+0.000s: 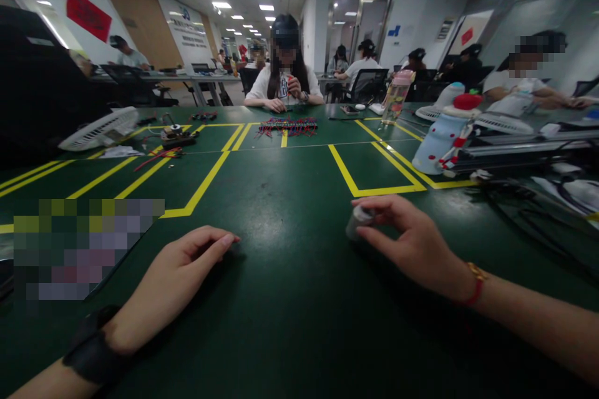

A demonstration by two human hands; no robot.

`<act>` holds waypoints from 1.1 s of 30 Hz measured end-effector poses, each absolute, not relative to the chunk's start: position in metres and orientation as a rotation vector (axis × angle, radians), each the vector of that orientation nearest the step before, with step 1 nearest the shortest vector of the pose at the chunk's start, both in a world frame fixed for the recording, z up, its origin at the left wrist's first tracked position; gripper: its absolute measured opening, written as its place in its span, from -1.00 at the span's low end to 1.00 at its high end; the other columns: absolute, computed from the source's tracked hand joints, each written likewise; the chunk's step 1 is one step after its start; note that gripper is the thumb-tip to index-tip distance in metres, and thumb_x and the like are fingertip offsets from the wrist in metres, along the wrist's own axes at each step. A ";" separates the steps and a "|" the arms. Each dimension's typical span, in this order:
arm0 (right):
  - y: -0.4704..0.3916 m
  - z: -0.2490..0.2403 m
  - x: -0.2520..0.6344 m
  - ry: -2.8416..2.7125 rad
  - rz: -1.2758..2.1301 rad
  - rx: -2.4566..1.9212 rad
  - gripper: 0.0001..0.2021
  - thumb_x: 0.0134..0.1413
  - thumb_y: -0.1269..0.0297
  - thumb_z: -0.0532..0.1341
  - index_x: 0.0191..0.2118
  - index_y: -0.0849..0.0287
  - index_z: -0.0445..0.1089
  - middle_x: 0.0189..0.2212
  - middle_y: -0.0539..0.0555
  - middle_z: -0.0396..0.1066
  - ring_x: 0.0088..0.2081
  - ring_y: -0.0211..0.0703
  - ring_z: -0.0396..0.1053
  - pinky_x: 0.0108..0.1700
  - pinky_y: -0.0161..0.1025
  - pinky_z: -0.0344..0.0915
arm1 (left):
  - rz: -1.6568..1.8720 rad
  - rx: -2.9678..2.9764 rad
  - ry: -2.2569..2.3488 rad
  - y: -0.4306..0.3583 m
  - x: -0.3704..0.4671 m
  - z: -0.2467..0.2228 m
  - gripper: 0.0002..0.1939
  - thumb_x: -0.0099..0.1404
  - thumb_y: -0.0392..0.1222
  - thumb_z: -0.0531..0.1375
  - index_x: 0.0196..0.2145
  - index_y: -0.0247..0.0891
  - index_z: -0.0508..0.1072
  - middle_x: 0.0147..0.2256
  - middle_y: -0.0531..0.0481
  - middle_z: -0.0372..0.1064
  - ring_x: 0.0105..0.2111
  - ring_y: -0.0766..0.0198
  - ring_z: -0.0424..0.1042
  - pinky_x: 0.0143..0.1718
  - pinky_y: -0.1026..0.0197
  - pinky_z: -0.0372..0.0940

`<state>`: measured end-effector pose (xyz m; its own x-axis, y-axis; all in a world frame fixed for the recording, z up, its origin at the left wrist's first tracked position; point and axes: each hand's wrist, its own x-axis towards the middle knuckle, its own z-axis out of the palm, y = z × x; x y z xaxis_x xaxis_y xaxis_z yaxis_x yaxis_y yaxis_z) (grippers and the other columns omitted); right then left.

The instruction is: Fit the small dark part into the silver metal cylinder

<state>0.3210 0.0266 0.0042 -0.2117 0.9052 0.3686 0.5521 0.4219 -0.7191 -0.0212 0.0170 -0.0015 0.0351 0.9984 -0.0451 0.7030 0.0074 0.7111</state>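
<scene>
A small grey cylinder (358,223) stands upright at the table's middle right, slightly blurred. My right hand (407,240) grips it from the right, thumb on the near side and fingers curled over the far side. To the left, my left hand (189,265) rests low over the green table (285,299), thumb pressed to the forefinger. Whether anything sits in that pinch is hidden. A black band (96,343) circles my left wrist, and a red cord bracelet (476,283) my right.
Yellow tape (390,189) marks boxes on the table. Bundled red-and-blue wires (287,126) lie before a person (285,75) seated opposite. A white fan (100,129) lies far left; a blue bottle (437,137), metal rails (528,153) and black cables (524,212) crowd the right.
</scene>
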 end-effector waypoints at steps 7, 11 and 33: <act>0.022 -0.010 0.263 -2.044 0.753 -1.055 -0.62 0.01 0.28 0.23 0.00 0.07 0.24 -0.09 0.02 0.36 -0.16 -0.31 0.37 -0.08 -0.25 0.38 | 0.673 1.780 1.685 0.019 -0.021 -0.001 -0.65 0.28 0.15 0.06 -0.17 -0.10 0.46 -0.23 0.05 0.47 -0.21 0.17 0.41 -0.19 0.20 0.24; 0.024 -0.017 0.266 -1.920 0.907 -1.028 -0.41 -0.07 0.29 0.29 0.09 0.09 0.07 -0.06 0.05 0.35 -0.08 -0.29 0.36 -0.02 -0.26 0.36 | 0.629 1.804 1.574 0.023 0.002 0.010 -0.64 0.27 0.13 0.09 -0.11 -0.08 0.46 -0.20 0.03 0.47 -0.22 0.16 0.43 -0.22 0.18 0.28; 0.026 -0.018 0.264 -1.878 0.909 -1.020 -0.56 -0.08 0.34 0.26 -0.03 0.18 0.17 -0.16 0.10 0.37 -0.18 -0.26 0.40 -0.11 -0.23 0.38 | 0.643 2.202 1.387 0.030 0.070 -0.005 -0.81 0.21 -0.02 0.20 -0.29 -0.01 0.61 -0.22 0.02 0.48 -0.18 0.14 0.41 -0.13 0.13 0.27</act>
